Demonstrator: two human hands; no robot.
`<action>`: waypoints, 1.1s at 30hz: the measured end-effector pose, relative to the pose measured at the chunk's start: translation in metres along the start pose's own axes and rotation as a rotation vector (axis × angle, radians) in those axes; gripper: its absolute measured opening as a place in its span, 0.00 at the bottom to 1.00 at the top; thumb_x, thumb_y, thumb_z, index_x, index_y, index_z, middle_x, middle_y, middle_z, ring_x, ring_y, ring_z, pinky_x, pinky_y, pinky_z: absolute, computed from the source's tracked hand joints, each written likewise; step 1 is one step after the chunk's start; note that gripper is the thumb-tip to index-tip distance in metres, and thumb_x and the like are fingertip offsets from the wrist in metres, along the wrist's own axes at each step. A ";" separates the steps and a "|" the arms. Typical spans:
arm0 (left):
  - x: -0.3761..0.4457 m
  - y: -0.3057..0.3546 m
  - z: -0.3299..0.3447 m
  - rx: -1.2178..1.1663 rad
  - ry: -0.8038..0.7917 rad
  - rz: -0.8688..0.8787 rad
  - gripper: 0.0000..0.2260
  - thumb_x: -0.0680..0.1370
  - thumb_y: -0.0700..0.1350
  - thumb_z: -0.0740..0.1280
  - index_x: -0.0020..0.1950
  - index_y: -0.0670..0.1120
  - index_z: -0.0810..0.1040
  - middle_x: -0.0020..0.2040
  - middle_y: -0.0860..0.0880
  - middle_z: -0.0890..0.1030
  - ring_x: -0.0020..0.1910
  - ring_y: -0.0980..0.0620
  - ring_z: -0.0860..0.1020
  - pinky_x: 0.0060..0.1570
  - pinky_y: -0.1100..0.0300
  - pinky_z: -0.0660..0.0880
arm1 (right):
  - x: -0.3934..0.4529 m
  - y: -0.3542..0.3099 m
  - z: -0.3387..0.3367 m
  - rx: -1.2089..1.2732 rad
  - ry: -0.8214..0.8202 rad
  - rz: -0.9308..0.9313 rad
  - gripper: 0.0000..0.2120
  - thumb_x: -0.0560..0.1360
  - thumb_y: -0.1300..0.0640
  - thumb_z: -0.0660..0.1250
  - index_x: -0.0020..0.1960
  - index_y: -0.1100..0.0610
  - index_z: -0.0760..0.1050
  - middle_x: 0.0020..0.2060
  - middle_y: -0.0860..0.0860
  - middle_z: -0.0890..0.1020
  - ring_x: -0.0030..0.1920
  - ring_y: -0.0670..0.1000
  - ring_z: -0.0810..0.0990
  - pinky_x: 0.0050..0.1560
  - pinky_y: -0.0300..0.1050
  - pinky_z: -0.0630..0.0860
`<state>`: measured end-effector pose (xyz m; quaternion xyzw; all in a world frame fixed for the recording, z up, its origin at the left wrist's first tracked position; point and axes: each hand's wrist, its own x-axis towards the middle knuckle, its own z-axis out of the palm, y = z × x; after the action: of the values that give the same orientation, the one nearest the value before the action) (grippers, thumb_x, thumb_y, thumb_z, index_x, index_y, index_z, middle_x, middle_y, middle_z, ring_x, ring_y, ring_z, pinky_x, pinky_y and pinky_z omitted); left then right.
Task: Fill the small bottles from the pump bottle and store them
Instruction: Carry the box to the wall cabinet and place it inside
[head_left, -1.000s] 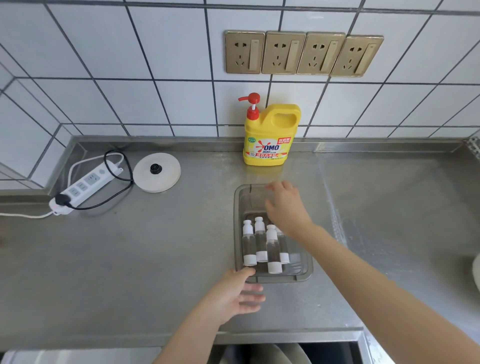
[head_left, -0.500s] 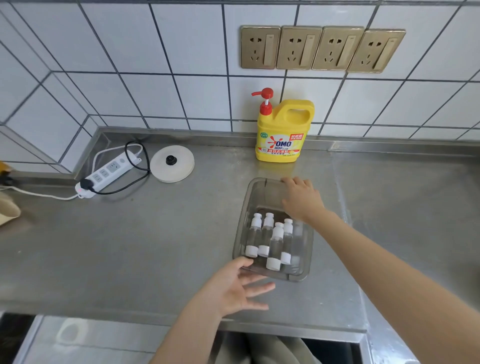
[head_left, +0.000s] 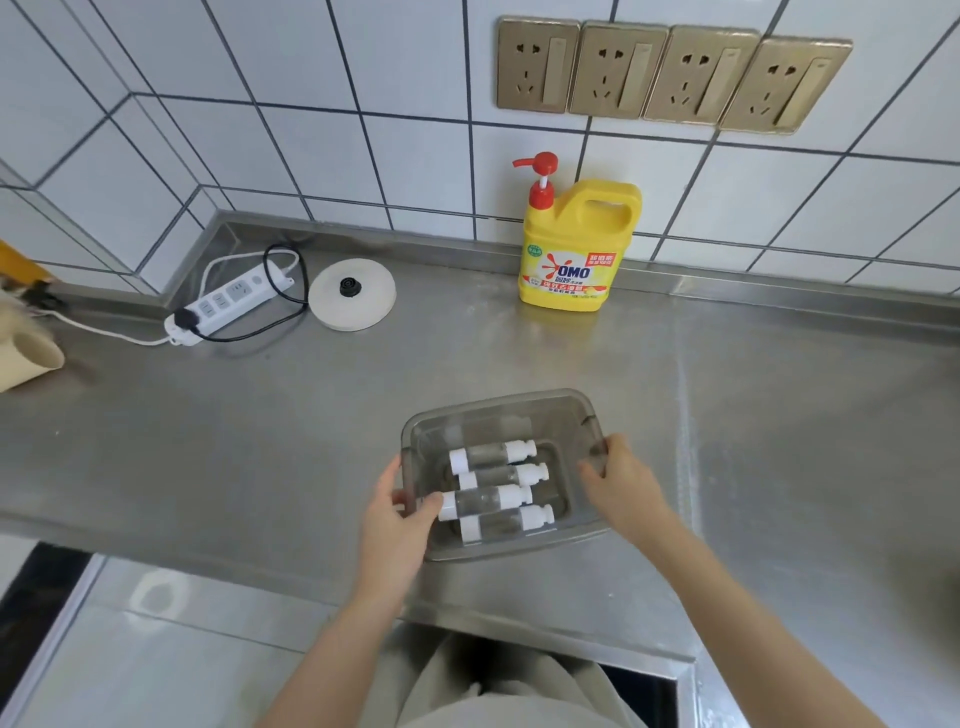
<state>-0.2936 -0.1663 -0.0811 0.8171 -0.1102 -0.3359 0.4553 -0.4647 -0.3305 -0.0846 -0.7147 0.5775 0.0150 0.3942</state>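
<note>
A clear grey plastic tray (head_left: 498, 408) sits near the front edge of the steel counter. Several small clear bottles (head_left: 491, 453) with white caps lie side by side in it. My left hand (head_left: 397, 525) grips the tray's left rim, thumb curled over the edge. My right hand (head_left: 621, 483) grips the right rim with its fingertips curled over it. The yellow pump bottle (head_left: 574, 244) with a red pump stands upright against the tiled back wall, well beyond the tray.
A white power strip (head_left: 228, 304) with a black cable lies at the back left, next to a round white kettle base (head_left: 352, 300). A beige cup (head_left: 26, 358) lies at the far left edge. Four wall sockets (head_left: 670, 75) sit above the pump bottle.
The tray has turned about a quarter, so the bottles now lie crosswise. My left hand went from the front edge to gripping the left rim; my right hand moved from the far rim to the right rim.
</note>
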 end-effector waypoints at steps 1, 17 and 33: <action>0.001 -0.003 0.001 0.068 0.012 0.040 0.26 0.76 0.41 0.71 0.72 0.52 0.69 0.46 0.52 0.76 0.48 0.49 0.77 0.52 0.55 0.75 | -0.002 0.001 0.001 0.031 0.010 0.012 0.09 0.79 0.56 0.60 0.55 0.61 0.66 0.42 0.55 0.75 0.42 0.57 0.73 0.42 0.46 0.67; 0.006 -0.006 -0.074 0.102 0.278 0.168 0.13 0.79 0.42 0.68 0.63 0.46 0.75 0.41 0.45 0.76 0.39 0.50 0.74 0.45 0.56 0.74 | -0.037 -0.063 0.010 0.305 -0.050 -0.144 0.04 0.77 0.56 0.64 0.48 0.56 0.70 0.37 0.52 0.75 0.36 0.52 0.72 0.35 0.44 0.69; 0.065 -0.070 -0.315 0.079 0.483 0.121 0.15 0.78 0.43 0.69 0.64 0.50 0.75 0.39 0.49 0.77 0.35 0.57 0.73 0.38 0.71 0.71 | -0.063 -0.276 0.182 0.014 -0.181 -0.308 0.08 0.76 0.56 0.64 0.46 0.61 0.70 0.35 0.52 0.73 0.34 0.51 0.70 0.31 0.42 0.66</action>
<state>-0.0492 0.0523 -0.0545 0.8828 -0.0601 -0.0982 0.4555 -0.1759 -0.1671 -0.0292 -0.7877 0.4233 0.0145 0.4473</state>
